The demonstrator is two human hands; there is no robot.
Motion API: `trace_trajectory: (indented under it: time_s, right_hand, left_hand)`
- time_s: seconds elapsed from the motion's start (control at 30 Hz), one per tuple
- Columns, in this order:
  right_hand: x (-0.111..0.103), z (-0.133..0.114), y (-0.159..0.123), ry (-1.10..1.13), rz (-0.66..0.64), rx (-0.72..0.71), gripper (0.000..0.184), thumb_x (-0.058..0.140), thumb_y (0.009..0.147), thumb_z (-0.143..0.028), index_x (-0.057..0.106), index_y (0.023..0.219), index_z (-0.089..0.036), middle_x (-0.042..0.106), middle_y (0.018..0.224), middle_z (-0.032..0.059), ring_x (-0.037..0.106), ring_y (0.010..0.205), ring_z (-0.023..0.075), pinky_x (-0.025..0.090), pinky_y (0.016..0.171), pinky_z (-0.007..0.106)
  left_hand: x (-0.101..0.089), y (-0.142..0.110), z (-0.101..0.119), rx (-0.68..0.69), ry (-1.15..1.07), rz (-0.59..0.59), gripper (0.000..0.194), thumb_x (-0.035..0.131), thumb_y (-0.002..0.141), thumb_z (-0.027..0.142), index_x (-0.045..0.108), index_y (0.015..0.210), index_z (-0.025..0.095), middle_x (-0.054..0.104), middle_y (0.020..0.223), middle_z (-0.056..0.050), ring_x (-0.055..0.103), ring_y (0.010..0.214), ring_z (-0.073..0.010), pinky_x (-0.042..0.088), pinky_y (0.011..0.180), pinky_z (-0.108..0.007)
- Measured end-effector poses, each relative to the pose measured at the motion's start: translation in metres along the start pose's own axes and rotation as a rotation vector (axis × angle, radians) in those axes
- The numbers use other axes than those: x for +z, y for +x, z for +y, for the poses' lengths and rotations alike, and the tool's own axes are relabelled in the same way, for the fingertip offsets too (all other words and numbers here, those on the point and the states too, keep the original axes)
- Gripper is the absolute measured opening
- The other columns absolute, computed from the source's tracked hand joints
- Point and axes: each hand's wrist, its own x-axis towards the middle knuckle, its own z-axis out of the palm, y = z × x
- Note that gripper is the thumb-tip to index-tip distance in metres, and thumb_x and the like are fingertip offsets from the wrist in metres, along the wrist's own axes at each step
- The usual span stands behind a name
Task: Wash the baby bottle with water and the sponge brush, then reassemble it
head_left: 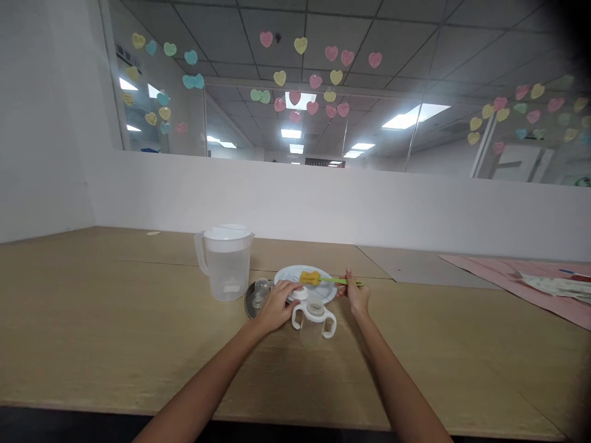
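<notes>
My right hand is closed on the green handle of a bottle brush. The brush's yellow sponge head is over a white plate. Nearer to me, my left hand has its fingers closed on a white bottle collar by the plate's front edge. A clear baby bottle with two white side handles stands upright and uncapped just in front of it. Left of that hand, a clear dome-shaped cap rests on a dark round tray, partly hidden by the hand.
A lidded clear plastic pitcher with liquid in it stands left of the tray. Far right on the wooden table lies a pink cloth with a pale packet and a pen on it. A white wall and a window rise behind.
</notes>
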Motion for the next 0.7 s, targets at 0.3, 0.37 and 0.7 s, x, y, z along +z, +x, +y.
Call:
trace_trajectory:
  time_s: [0.3, 0.37, 0.7]
  right_hand:
    - [-0.003, -0.014, -0.003, 0.196, -0.028, 0.088, 0.044, 0.057, 0.065, -0.056, 0.060, 0.072, -0.012, 0.064, 0.055, 0.0047, 0.042, 0.032, 0.0062, 0.042, 0.037, 0.021]
    - [-0.002, -0.014, -0.003, 0.194, -0.076, 0.092, 0.044, 0.057, 0.064, -0.056, 0.061, 0.072, -0.013, 0.065, 0.056, 0.0054, 0.042, 0.032, 0.0064, 0.041, 0.037, 0.021]
    - [-0.003, 0.001, 0.004, -0.060, 0.042, -0.110, 0.049, 0.059, 0.061, -0.058, 0.065, 0.070, -0.010, 0.057, 0.041, 0.0019, 0.050, 0.034, 0.0122, 0.044, 0.043, 0.024]
  left_hand:
    - [0.005, 0.006, -0.011, -0.246, -0.294, 0.295, 0.041, 0.054, 0.075, 0.030, 0.049, 0.113, 0.018, 0.058, 0.093, -0.004, 0.056, 0.085, -0.0136, 0.046, 0.081, -0.031]
    - [0.006, 0.007, -0.012, -0.297, -0.415, 0.331, 0.040, 0.055, 0.074, 0.031, 0.050, 0.112, 0.018, 0.059, 0.097, -0.006, 0.057, 0.087, -0.0143, 0.048, 0.080, -0.030]
    - [0.009, 0.006, -0.022, -0.289, -0.307, 0.334, 0.040, 0.055, 0.075, 0.027, 0.050, 0.114, 0.018, 0.059, 0.105, -0.008, 0.057, 0.092, -0.0172, 0.045, 0.085, -0.036]
